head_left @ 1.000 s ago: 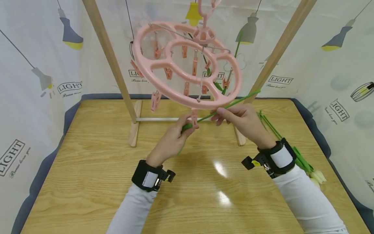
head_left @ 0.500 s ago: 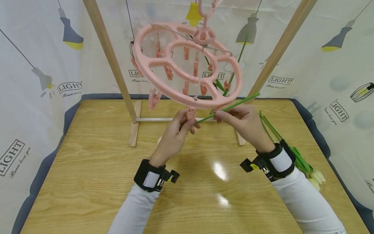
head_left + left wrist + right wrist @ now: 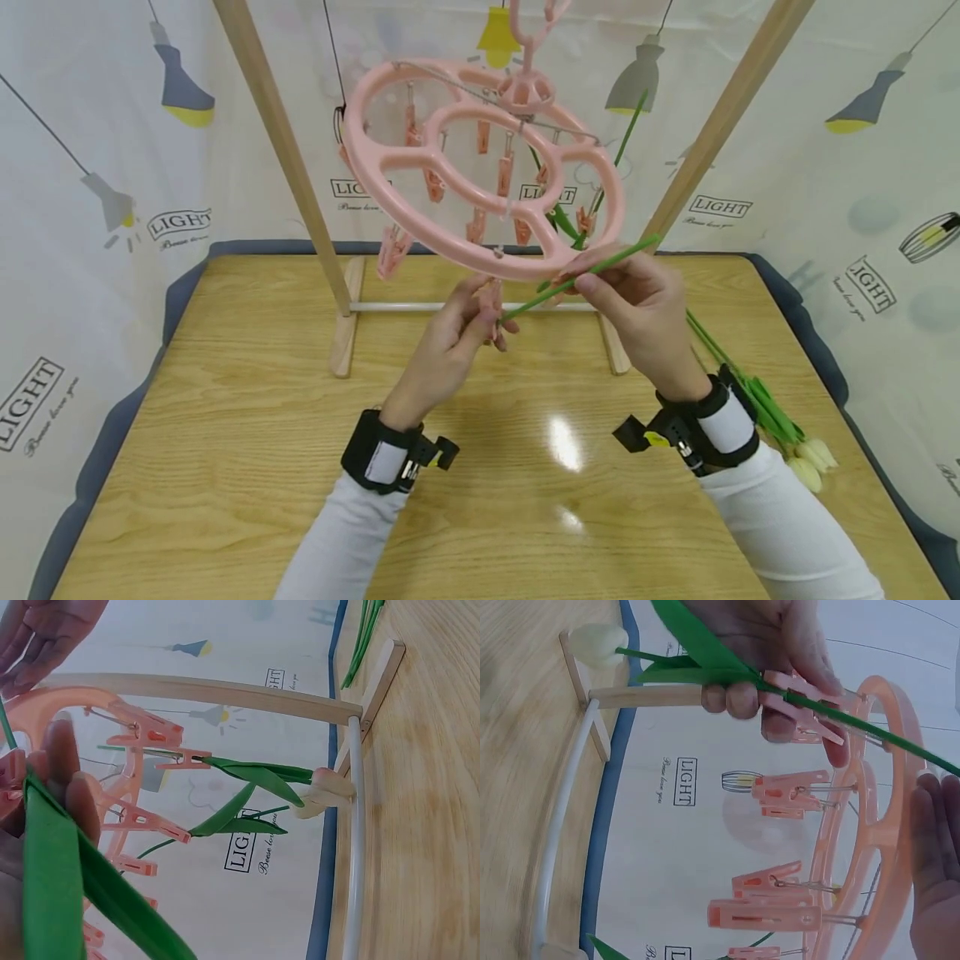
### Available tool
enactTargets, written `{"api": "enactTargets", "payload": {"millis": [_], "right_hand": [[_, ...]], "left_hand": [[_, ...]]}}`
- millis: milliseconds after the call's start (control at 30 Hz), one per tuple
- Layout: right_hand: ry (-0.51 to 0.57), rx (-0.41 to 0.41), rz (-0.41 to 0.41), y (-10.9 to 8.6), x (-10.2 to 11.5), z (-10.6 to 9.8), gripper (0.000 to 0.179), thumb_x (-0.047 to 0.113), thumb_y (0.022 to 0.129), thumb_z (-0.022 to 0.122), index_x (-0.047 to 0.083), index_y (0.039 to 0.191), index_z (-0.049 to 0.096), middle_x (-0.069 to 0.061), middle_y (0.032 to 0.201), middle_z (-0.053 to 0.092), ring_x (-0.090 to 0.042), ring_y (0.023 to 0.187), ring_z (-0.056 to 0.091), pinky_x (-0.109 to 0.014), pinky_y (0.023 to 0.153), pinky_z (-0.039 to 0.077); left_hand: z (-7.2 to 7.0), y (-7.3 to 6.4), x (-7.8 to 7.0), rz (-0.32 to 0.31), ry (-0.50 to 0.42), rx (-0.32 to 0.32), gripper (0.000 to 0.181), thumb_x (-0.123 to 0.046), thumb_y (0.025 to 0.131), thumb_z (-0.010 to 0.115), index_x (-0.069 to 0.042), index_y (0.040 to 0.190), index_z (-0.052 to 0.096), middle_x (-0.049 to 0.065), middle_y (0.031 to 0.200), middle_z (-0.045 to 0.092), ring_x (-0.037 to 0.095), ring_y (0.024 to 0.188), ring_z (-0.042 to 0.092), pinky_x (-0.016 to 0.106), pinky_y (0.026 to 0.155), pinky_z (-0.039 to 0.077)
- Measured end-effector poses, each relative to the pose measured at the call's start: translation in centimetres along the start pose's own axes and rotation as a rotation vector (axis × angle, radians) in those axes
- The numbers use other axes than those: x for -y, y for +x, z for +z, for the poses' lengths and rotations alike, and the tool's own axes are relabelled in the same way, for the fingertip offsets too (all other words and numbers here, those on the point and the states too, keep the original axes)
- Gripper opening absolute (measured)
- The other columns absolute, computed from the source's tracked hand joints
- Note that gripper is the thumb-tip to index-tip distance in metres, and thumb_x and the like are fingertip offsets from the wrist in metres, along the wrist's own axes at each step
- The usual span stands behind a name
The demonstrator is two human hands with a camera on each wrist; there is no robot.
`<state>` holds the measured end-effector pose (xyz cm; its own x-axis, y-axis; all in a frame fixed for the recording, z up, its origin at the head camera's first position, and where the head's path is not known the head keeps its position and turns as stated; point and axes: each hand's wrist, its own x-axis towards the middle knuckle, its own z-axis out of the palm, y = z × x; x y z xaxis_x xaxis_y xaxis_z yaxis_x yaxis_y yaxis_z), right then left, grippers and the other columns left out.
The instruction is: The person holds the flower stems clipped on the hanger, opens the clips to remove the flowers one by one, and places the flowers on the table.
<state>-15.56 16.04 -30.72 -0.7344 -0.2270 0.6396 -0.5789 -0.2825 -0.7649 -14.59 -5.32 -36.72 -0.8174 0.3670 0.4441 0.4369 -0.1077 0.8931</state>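
Note:
My left hand (image 3: 446,342) pinches a pink clothespin (image 3: 802,701) hanging from the round pink drying hanger (image 3: 450,237). A white tulip (image 3: 600,643) with green leaves (image 3: 52,862) hangs bloom down at that hand, its stem (image 3: 540,302) crossing the clothespin. My right hand (image 3: 637,312) has its thumb against the stem farther along, holding it near the hanger's rim, while the other fingers reach up to the rim. Two more tulips hang from the hanger's far side, with a clothespin (image 3: 184,757) on one and another clothespin (image 3: 154,823) on the other.
Wooden posts (image 3: 281,158) and a white crossbar (image 3: 397,307) form the stand around the hanger. Several loose tulips (image 3: 776,412) lie on the table (image 3: 247,467) beside my right forearm. Other pink clothespins (image 3: 393,250) dangle about the hanger. A printed cloth backs the table.
My left fingers have closed around the clothespin at the stem. My right hand has shifted slightly right and up along the stem, its fingers now at the rim. The hanger has swayed slightly.

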Motion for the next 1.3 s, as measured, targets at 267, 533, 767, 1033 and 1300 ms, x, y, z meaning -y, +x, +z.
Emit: {"api": "enactTargets", "payload": {"millis": [267, 533, 767, 1033, 1300], "right_hand": [[0.107, -0.035, -0.009, 0.2, 0.0, 0.4, 0.017, -0.012, 0.089, 0.058, -0.004, 0.104, 0.058, -0.010, 0.097, 0.070, -0.023, 0.086, 0.069, -0.029, 0.078, 0.062], [0.252, -0.102, 0.031, 0.1, 0.0, 0.7, 0.015, -0.012, 0.090, 0.056, -0.005, 0.103, 0.056, -0.012, 0.097, 0.066, -0.022, 0.089, 0.066, -0.029, 0.080, 0.062], [0.224, -0.079, 0.017, -0.1, -0.2, 1.2, 0.013, -0.009, 0.090, 0.059, -0.004, 0.102, 0.057, -0.012, 0.097, 0.067, -0.023, 0.087, 0.067, -0.030, 0.077, 0.062], [0.196, -0.019, 0.007, -0.1, -0.1, 1.5, 0.017, -0.005, 0.090, 0.061, 0.001, 0.104, 0.054, -0.010, 0.100, 0.063, -0.021, 0.088, 0.064, -0.032, 0.077, 0.063], [0.072, 0.019, 0.018, 0.0, -0.2, 2.0, 0.029, -0.016, 0.088, 0.056, 0.007, 0.107, 0.053, -0.005, 0.102, 0.062, -0.020, 0.092, 0.060, -0.025, 0.080, 0.058]], "left_hand": [[0.3, -0.1, -0.1, -0.003, -0.003, -0.015, 0.043, 0.006, 0.100, 0.042, 0.001, 0.142, 0.033, 0.025, 0.091, 0.052, 0.034, 0.098, 0.063, 0.032, 0.080, 0.057], [0.4, 0.0, -0.2, 0.000, 0.005, -0.042, 0.044, 0.008, 0.099, 0.043, 0.003, 0.141, 0.032, 0.024, 0.101, 0.048, 0.035, 0.107, 0.058, 0.052, 0.087, 0.056], [0.4, 0.0, -0.3, 0.001, -0.027, -0.045, 0.044, 0.010, 0.098, 0.043, 0.005, 0.141, 0.032, 0.017, 0.095, 0.047, 0.042, 0.108, 0.057, 0.055, 0.088, 0.055], [0.4, 0.1, -0.4, 0.000, 0.002, -0.056, 0.043, 0.008, 0.099, 0.043, 0.004, 0.140, 0.033, 0.027, 0.095, 0.053, 0.035, 0.102, 0.061, 0.033, 0.086, 0.058], [0.4, 0.2, -0.2, 0.033, -0.045, -0.055, 0.042, 0.009, 0.099, 0.042, 0.005, 0.140, 0.034, 0.014, 0.093, 0.047, 0.038, 0.103, 0.059, 0.039, 0.088, 0.058]]}}
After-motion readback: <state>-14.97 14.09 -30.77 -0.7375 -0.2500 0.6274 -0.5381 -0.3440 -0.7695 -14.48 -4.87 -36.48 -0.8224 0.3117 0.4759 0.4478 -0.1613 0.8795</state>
